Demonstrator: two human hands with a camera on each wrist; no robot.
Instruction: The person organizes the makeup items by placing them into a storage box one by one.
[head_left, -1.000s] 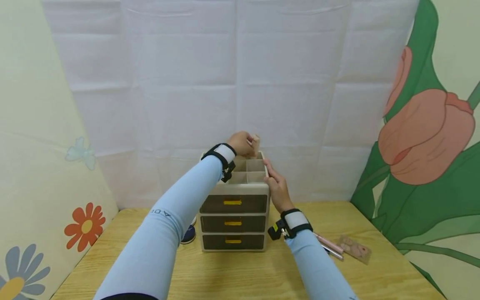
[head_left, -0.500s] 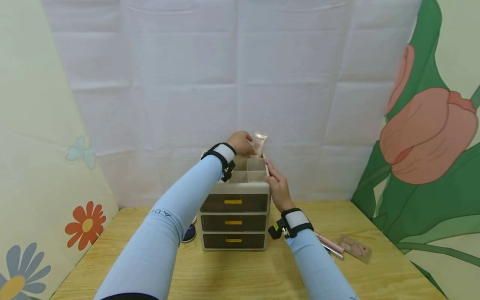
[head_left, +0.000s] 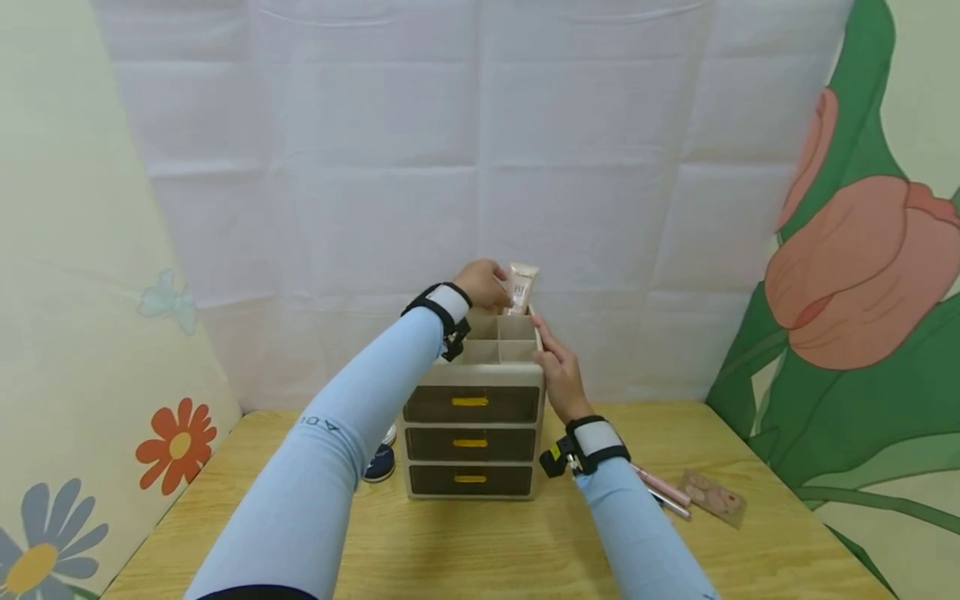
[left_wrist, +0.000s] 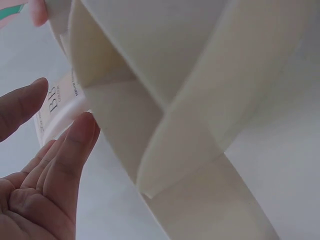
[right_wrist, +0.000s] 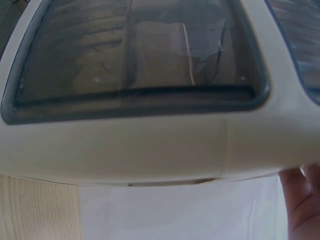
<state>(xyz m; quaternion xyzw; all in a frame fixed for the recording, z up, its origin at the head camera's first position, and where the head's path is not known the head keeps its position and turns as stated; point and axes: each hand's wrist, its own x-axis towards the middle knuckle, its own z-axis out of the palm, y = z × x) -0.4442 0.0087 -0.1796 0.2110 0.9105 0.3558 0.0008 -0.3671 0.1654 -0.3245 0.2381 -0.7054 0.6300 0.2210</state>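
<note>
A cream organizer (head_left: 474, 375) with dark drawers and yellow handles stands on the table, its top split into compartments. A pale pink tube (head_left: 521, 287) lettered "BB" stands tilted in the back right compartment, its crimped end up. My left hand (head_left: 482, 283) is right beside the tube. In the left wrist view the thumb and straight fingers (left_wrist: 70, 145) lie apart on either side of the tube (left_wrist: 62, 100), with the tips right at it. My right hand (head_left: 561, 373) rests along the organizer's right side, its index finger stretched back and its thumb at the rim.
Pink and silver pen-like tubes (head_left: 663, 487) and a flat patterned card (head_left: 714, 498) lie on the table (head_left: 480, 550) at right. A dark blue round item (head_left: 380, 463) sits left of the organizer, partly behind the left sleeve. A white cloth (head_left: 360, 208) hangs behind.
The tube has turned its lettered face toward the head camera and shifted slightly right, beyond the left fingers. My right hand has kept its place on the organizer.
</note>
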